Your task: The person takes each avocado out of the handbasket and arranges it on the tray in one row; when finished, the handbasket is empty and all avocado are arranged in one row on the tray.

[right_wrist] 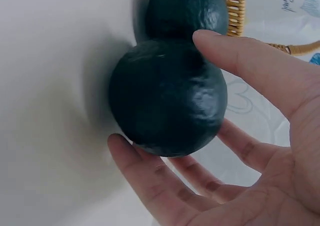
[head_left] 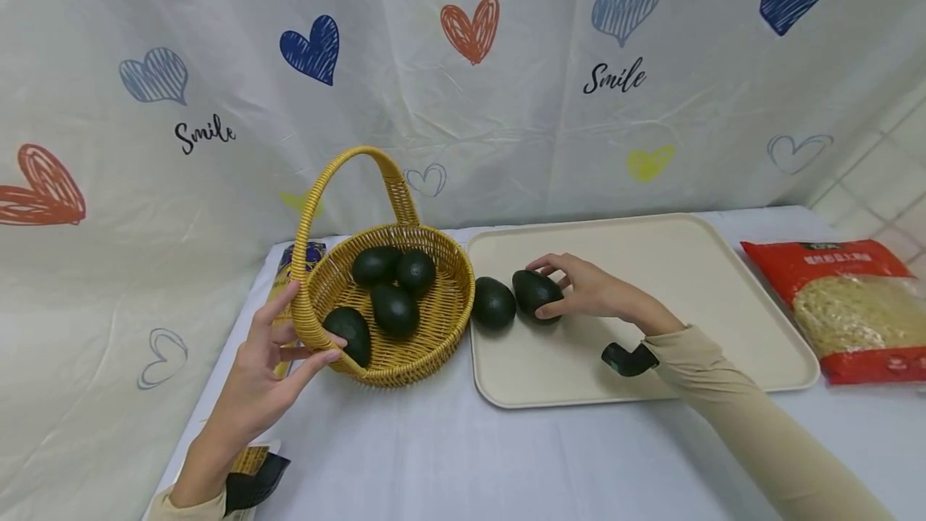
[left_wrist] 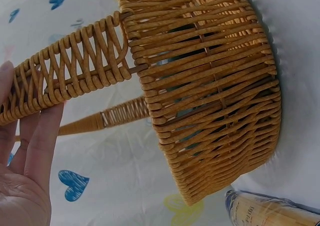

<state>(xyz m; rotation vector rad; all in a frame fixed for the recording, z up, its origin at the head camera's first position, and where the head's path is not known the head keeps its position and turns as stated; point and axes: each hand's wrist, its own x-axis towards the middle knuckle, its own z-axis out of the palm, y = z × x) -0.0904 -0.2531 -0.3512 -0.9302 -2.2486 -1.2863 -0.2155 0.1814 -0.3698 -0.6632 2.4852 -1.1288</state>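
Note:
On the left stands a yellow wicker basket (head_left: 450, 348) with a tall arched handle (head_left: 313, 207). Several dark green avocados (head_left: 395, 311) lie inside it. My left hand (head_left: 256, 368) grips the basket at the base of its handle, the thumb on the near rim; in the left wrist view the fingers lie behind the woven handle. My right hand (head_left: 589, 288) holds an avocado (right_wrist: 167, 98) at the left side of a beige tray (head_left: 673, 288), thumb on one side and fingers on the other. Right beside it, towards the basket, sits another avocado (head_left: 493, 304).
A red bag of pasta (head_left: 842, 308) lies right of the tray. Behind the basket's left side is a blue and yellow package (left_wrist: 270, 211). A white curtain (head_left: 506, 103) printed with hearts hangs behind the white-covered table (head_left: 463, 457).

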